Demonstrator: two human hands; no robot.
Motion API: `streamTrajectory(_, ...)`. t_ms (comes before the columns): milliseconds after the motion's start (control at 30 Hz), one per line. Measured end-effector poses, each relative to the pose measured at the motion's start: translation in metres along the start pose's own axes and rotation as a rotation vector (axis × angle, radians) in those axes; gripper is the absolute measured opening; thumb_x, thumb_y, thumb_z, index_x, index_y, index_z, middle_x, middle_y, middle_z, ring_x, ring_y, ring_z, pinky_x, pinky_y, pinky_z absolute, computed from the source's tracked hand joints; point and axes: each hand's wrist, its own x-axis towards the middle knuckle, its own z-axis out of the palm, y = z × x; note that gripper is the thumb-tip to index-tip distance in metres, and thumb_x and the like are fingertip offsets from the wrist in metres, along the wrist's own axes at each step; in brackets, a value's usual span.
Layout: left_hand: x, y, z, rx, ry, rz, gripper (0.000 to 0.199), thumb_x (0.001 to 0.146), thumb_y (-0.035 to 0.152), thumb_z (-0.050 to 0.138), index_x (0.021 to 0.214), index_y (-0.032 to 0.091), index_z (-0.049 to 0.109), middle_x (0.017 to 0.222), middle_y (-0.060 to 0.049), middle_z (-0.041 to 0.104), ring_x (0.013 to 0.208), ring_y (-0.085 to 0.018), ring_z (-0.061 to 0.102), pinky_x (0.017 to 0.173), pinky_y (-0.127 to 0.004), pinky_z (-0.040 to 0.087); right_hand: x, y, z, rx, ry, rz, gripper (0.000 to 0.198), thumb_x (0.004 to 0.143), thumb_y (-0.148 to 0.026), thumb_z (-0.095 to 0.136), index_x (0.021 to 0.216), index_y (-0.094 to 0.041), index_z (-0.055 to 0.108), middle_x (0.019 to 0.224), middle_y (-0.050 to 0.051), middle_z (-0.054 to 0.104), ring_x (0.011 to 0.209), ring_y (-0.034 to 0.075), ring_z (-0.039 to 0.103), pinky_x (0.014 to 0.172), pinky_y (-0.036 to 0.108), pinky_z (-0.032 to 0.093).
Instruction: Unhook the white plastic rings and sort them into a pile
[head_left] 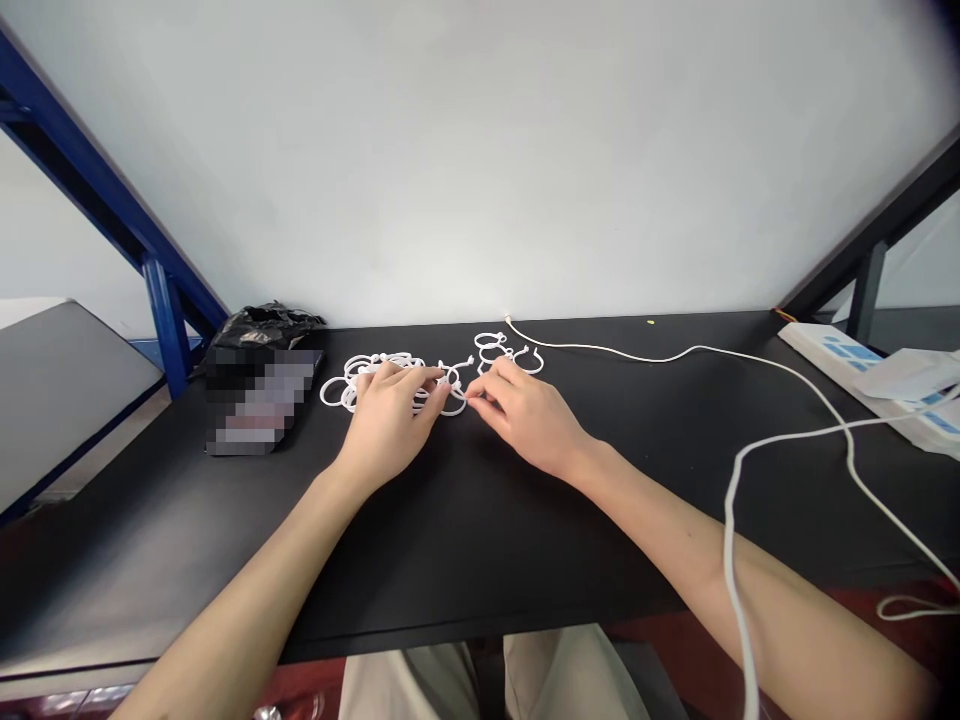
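Observation:
A heap of white plastic rings, some with small knobs at their ends, lies on the black table. My left hand rests over the heap, thumb and fingertips closed around a white ring at its right side. My right hand pinches at the right edge of the same ring; its fingertips partly hide the contact. Just behind my right hand, several more white rings form a smaller, looser group. At least one of these is an open C shape.
A black plastic bag with a blurred front lies left on the black table. From the back wall, a white cable runs right and loops over my right forearm. White and blue packets lie far right. Blue frame posts stand left.

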Motion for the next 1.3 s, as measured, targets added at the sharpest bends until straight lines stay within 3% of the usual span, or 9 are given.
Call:
streamTrajectory(167,0.001,0.002,-0.001,-0.013,0.007,-0.039,0.024,0.096,0.035,0.047,0.099,0.024,0.068,0.088,-0.004,0.072,0.086,-0.023,0.061,0.09,-0.043,0.04,-0.003,-0.008,0.003,0.054,-0.03,-0.093,0.015,0.097,-0.026,0.05,0.1,-0.02,0.063,0.098,0.003,0.059,0.067,0.009,0.056,0.055,0.023,0.043)
streamTrajectory(400,-0.001,0.0,0.001,0.035,0.015,0.039,0.025,0.097,0.033,0.044,0.098,0.024,0.068,0.079,-0.003,0.07,0.082,-0.022,0.061,0.09,-0.044,0.039,-0.003,-0.005,0.001,0.305,0.04,0.072,0.03,0.098,-0.032,0.047,0.126,-0.023,0.051,0.113,0.005,0.059,0.07,0.01,0.061,0.071,0.031,0.055)
streamTrajectory(733,-0.003,-0.002,0.004,0.04,-0.037,0.119,0.027,0.098,0.031,0.043,0.099,0.023,0.069,0.075,-0.003,0.066,0.077,-0.021,0.056,0.086,-0.043,0.038,-0.003,-0.006,0.005,0.567,0.026,0.093,0.018,0.093,-0.035,0.058,0.106,-0.023,0.061,0.101,0.001,0.069,0.076,0.012,0.064,0.074,0.028,0.053)
streamTrajectory(1000,-0.005,0.009,-0.007,-0.086,-0.09,0.131,0.029,0.097,0.03,0.041,0.112,0.024,0.065,0.102,-0.003,0.071,0.095,-0.023,0.055,0.089,-0.043,0.036,-0.001,-0.005,0.007,0.61,0.027,0.139,0.01,0.093,-0.029,0.058,0.087,-0.022,0.059,0.078,-0.003,0.065,0.062,0.01,0.058,0.065,0.025,0.048)
streamTrajectory(1167,-0.005,0.009,-0.009,-0.082,-0.143,0.208,0.037,0.09,0.047,0.059,0.118,0.023,0.061,0.109,-0.005,0.068,0.099,-0.026,0.052,0.091,-0.044,0.035,0.0,-0.002,0.009,0.618,0.08,0.152,0.01,0.093,-0.026,0.058,0.085,-0.021,0.061,0.085,-0.002,0.068,0.063,0.009,0.059,0.067,0.024,0.049)
streamTrajectory(1300,-0.005,0.004,-0.002,-0.047,-0.129,0.219,0.031,0.091,0.041,0.06,0.115,0.022,0.062,0.1,-0.004,0.068,0.095,-0.024,0.053,0.089,-0.042,0.036,0.001,-0.001,0.011,0.636,0.074,0.151,0.01,0.092,-0.025,0.059,0.083,-0.021,0.062,0.086,-0.001,0.07,0.066,0.01,0.06,0.067,0.025,0.049)
